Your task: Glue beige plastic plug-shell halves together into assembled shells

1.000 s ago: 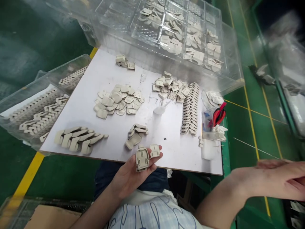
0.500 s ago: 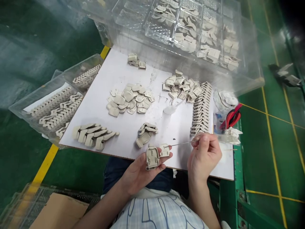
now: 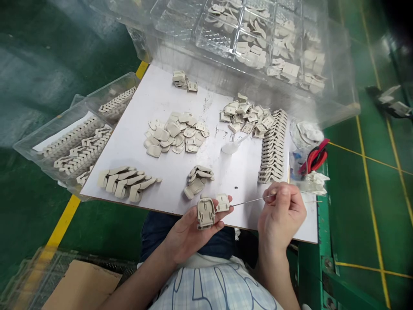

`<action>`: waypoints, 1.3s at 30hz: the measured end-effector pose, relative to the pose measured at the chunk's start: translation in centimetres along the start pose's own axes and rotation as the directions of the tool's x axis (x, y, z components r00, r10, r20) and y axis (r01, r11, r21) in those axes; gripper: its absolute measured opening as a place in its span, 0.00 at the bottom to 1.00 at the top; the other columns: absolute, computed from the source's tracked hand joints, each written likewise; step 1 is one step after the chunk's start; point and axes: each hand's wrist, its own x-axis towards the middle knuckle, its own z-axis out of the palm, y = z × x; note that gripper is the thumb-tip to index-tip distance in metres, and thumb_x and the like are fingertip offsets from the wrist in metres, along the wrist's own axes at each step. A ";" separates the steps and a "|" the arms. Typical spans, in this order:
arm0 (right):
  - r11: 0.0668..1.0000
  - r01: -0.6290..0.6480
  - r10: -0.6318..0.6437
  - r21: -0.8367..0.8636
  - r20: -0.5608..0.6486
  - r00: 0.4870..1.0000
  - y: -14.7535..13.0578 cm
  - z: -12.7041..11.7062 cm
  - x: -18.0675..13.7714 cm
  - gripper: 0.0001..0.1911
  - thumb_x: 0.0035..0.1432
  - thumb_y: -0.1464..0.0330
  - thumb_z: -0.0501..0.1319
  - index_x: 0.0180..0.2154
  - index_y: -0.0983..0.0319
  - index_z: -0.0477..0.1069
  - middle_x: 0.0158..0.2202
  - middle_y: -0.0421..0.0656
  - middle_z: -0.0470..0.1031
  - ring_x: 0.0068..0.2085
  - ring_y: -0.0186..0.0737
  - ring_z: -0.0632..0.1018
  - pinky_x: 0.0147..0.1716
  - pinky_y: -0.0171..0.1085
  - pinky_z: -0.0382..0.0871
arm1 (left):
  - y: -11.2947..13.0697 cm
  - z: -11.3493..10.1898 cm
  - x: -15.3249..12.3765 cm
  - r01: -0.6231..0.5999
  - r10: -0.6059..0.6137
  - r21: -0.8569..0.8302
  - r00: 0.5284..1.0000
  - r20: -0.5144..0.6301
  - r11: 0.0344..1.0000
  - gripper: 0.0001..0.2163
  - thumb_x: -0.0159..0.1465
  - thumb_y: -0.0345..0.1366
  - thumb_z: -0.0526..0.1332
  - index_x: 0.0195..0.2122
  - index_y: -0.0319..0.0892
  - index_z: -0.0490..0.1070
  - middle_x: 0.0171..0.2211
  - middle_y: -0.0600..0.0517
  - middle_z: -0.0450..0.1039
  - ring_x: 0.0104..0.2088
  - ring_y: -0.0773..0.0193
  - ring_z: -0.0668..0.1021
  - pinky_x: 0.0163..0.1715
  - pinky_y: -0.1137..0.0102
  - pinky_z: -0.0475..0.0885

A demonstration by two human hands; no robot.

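Note:
My left hand (image 3: 189,232) lies palm up at the near edge of the white board (image 3: 142,142), its fingers closed on two beige plastic parts (image 3: 210,209) side by side. My right hand (image 3: 281,214) pinches a thin metal pin (image 3: 250,201) that points left, its tip almost at the right-hand part. Just beyond my left hand sits a small heap of beige parts (image 3: 197,181). A neat row of stacked parts (image 3: 272,146) runs up the board above my right hand.
Loose piles of beige parts (image 3: 176,133) and a fanned row (image 3: 127,181) lie on the board. Clear trays with parts stand at the left (image 3: 69,137) and at the back (image 3: 258,38). Red-handled cutters (image 3: 314,157) sit in a clear cup at the right edge. Green floor surrounds it.
My right hand came in from the far right, took up the thin pin, and has now dropped slightly nearer, bringing the pin's tip closer to the parts. My left hand stayed put.

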 end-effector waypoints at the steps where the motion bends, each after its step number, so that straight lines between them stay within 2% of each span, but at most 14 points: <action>1: 1.000 -0.003 0.003 -0.004 -0.006 1.000 0.0 -0.2 0.2 0.18 0.62 0.58 0.67 0.26 0.61 0.68 0.23 0.34 0.63 0.25 0.31 0.63 0.27 0.35 0.57 | 0.0 0.1 0.0 -0.002 0.001 -0.002 1.000 -0.010 1.000 0.15 0.60 0.50 0.71 0.43 0.47 0.84 0.59 0.48 0.76 0.60 0.52 0.75 0.49 0.69 0.66; 7: 0.998 0.019 -0.015 0.064 -0.063 0.998 -0.2 -0.8 0.8 0.19 0.61 0.58 0.68 0.25 0.61 0.66 0.22 0.34 0.62 0.25 0.31 0.63 0.26 0.34 0.55 | 0.0 0.3 -0.1 -0.003 0.003 0.004 0.999 -0.041 1.000 0.15 0.58 0.50 0.72 0.42 0.47 0.85 0.59 0.48 0.77 0.61 0.51 0.74 0.47 0.70 0.67; 13: 0.999 0.013 -0.012 -0.045 0.013 1.000 -0.3 -0.6 0.1 0.19 0.62 0.57 0.67 0.26 0.61 0.67 0.23 0.35 0.64 0.25 0.31 0.64 0.27 0.34 0.57 | 0.0 0.6 0.0 -0.029 0.029 0.007 0.997 -0.069 1.000 0.14 0.58 0.49 0.72 0.41 0.48 0.85 0.56 0.49 0.80 0.57 0.54 0.78 0.45 0.72 0.71; 16: 1.000 0.013 -0.012 0.016 -0.069 0.998 -0.5 -1.0 0.6 0.20 0.61 0.57 0.67 0.25 0.61 0.65 0.22 0.34 0.62 0.25 0.31 0.63 0.25 0.33 0.55 | 0.1 0.6 0.0 -0.031 0.033 0.024 0.998 -0.061 0.999 0.14 0.59 0.49 0.72 0.41 0.48 0.85 0.57 0.48 0.79 0.57 0.54 0.79 0.45 0.72 0.72; 19: 0.999 0.039 -0.032 0.034 -0.185 0.982 -0.4 -2.9 2.2 0.19 0.61 0.58 0.66 0.25 0.60 0.63 0.22 0.34 0.61 0.24 0.30 0.62 0.23 0.33 0.53 | 0.1 0.4 0.0 -0.029 0.031 0.044 0.998 -0.052 0.999 0.14 0.59 0.49 0.71 0.41 0.48 0.85 0.59 0.47 0.77 0.58 0.54 0.78 0.45 0.72 0.72; 22: 0.980 0.135 -0.181 -0.145 -0.373 0.910 -0.2 -6.2 4.5 0.16 0.61 0.61 0.64 0.26 0.59 0.62 0.22 0.33 0.61 0.23 0.30 0.61 0.23 0.34 0.51 | 0.2 -0.2 -0.2 -0.021 0.025 0.060 0.997 -0.078 0.998 0.15 0.58 0.51 0.71 0.41 0.50 0.85 0.61 0.48 0.76 0.60 0.51 0.77 0.48 0.70 0.73; 25: 0.902 0.193 -0.384 -0.387 -0.513 0.768 -0.1 -9.7 6.4 0.12 0.61 0.64 0.62 0.26 0.58 0.62 0.22 0.34 0.62 0.22 0.32 0.61 0.23 0.36 0.51 | 0.3 -1.2 -0.4 0.012 -0.005 0.064 0.994 -0.111 0.998 0.14 0.59 0.52 0.70 0.42 0.52 0.85 0.62 0.48 0.75 0.64 0.47 0.72 0.55 0.64 0.71; 28: 0.799 0.172 -0.534 -0.576 -0.550 0.642 0.1 -11.8 7.5 0.10 0.60 0.64 0.60 0.27 0.57 0.64 0.24 0.37 0.64 0.24 0.36 0.64 0.26 0.40 0.57 | 0.3 -2.1 -0.5 0.043 -0.034 0.065 0.990 -0.134 0.997 0.14 0.62 0.52 0.66 0.43 0.54 0.84 0.64 0.51 0.73 0.67 0.47 0.70 0.60 0.60 0.69; 30: 0.745 0.136 -0.583 -0.653 -0.538 0.608 0.4 -12.2 7.9 0.10 0.60 0.64 0.60 0.27 0.56 0.64 0.25 0.38 0.65 0.25 0.38 0.67 0.28 0.42 0.61 | 0.1 -2.2 -0.5 0.037 -0.026 0.079 0.990 -0.139 0.996 0.14 0.64 0.53 0.64 0.43 0.55 0.84 0.63 0.53 0.73 0.66 0.49 0.70 0.60 0.61 0.70; 32: 0.715 0.119 -0.599 -0.689 -0.516 0.612 0.7 -12.2 8.2 0.10 0.60 0.64 0.60 0.26 0.56 0.64 0.25 0.38 0.66 0.27 0.40 0.68 0.30 0.42 0.62 | 0.1 -1.9 -0.5 0.029 -0.015 0.109 0.992 -0.126 0.994 0.14 0.63 0.53 0.64 0.43 0.56 0.84 0.62 0.54 0.74 0.66 0.50 0.71 0.59 0.62 0.70; 33: 0.706 0.122 -0.598 -0.697 -0.495 0.630 0.7 -12.1 8.4 0.11 0.59 0.63 0.61 0.26 0.56 0.64 0.24 0.38 0.65 0.27 0.40 0.67 0.30 0.42 0.62 | 0.0 -1.6 -0.5 0.026 -0.011 0.125 0.993 -0.119 0.992 0.14 0.62 0.54 0.65 0.43 0.56 0.84 0.62 0.54 0.74 0.66 0.49 0.71 0.59 0.62 0.70; 36: 0.693 0.157 -0.553 -0.704 -0.379 0.742 0.7 -11.6 8.9 0.10 0.54 0.62 0.68 0.28 0.58 0.70 0.26 0.38 0.66 0.27 0.38 0.65 0.28 0.40 0.59 | 0.0 -0.6 -0.4 0.005 0.014 0.152 0.992 -0.124 0.988 0.15 0.59 0.55 0.69 0.42 0.55 0.84 0.63 0.51 0.74 0.66 0.45 0.70 0.60 0.58 0.69; 37: 0.695 0.179 -0.534 -0.696 -0.333 0.777 0.5 -11.3 9.0 0.11 0.51 0.62 0.71 0.31 0.59 0.73 0.29 0.39 0.67 0.28 0.37 0.65 0.28 0.39 0.58 | 0.0 -0.3 -0.3 0.000 0.021 0.154 0.991 -0.129 0.988 0.16 0.58 0.55 0.69 0.42 0.54 0.85 0.63 0.49 0.73 0.67 0.44 0.69 0.60 0.57 0.68; 39: 0.742 0.223 -0.480 -0.632 -0.268 0.835 0.2 -10.3 8.4 0.19 0.47 0.61 0.74 0.40 0.59 0.74 0.36 0.40 0.68 0.32 0.37 0.67 0.28 0.37 0.59 | 0.0 0.1 -0.3 -0.016 0.033 0.175 0.995 -0.092 0.984 0.17 0.56 0.55 0.71 0.42 0.52 0.85 0.64 0.47 0.72 0.67 0.42 0.68 0.60 0.55 0.68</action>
